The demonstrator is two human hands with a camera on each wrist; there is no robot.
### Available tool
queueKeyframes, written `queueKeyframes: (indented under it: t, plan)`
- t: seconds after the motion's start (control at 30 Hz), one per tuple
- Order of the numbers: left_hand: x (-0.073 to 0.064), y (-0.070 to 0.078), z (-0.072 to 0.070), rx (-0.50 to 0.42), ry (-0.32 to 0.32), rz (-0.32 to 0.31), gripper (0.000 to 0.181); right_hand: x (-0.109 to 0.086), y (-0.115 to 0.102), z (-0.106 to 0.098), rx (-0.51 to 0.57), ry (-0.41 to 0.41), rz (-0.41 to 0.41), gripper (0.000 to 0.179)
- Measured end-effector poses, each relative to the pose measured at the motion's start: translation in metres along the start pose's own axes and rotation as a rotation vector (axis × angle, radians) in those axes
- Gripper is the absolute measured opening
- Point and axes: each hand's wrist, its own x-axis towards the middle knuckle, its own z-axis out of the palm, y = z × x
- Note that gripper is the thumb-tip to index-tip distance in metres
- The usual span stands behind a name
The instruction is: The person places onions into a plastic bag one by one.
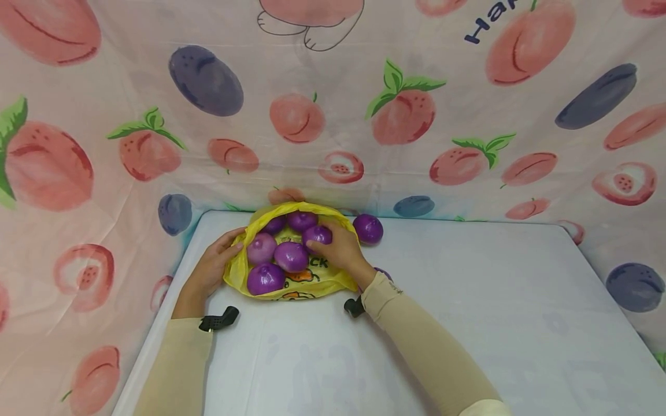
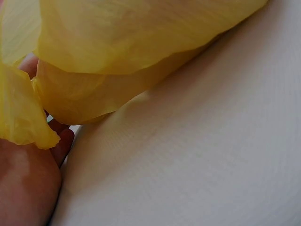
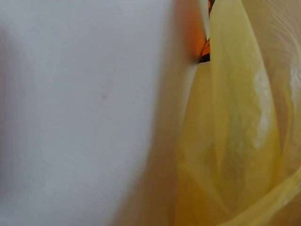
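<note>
A yellow plastic bag (image 1: 237,273) lies with its mouth open toward me, and several shiny purple onions (image 1: 291,257) sit inside it. My left hand (image 1: 212,263) holds the bag's left rim, with the thumb on the inner side. In the left wrist view the yellow film (image 2: 127,37) runs between thumb and fingers. Reaching into the mouth from the right, my right hand (image 1: 340,248) grips one purple onion (image 1: 317,234) between thumb and fingers. The right wrist view has only the bag's side (image 3: 235,141) and table; the fingers are out of sight there.
Behind the bag's right side, one more purple onion (image 1: 368,229) rests on the white table (image 1: 494,300). Another onion (image 1: 384,271) is mostly hidden by my right wrist. A fruit-print cloth (image 1: 354,69) rises along the table's back and left edges.
</note>
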Motion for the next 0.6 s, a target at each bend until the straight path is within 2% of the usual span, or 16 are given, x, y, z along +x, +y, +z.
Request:
queueKeyframes:
  t: [0.6]
  plan:
    - [-0.0005, 0.0012, 0.0008, 0.001, 0.01, -0.004, 0.053, -0.0019, -0.0026, -0.0049, 0.003, 0.008, -0.023, 0.073]
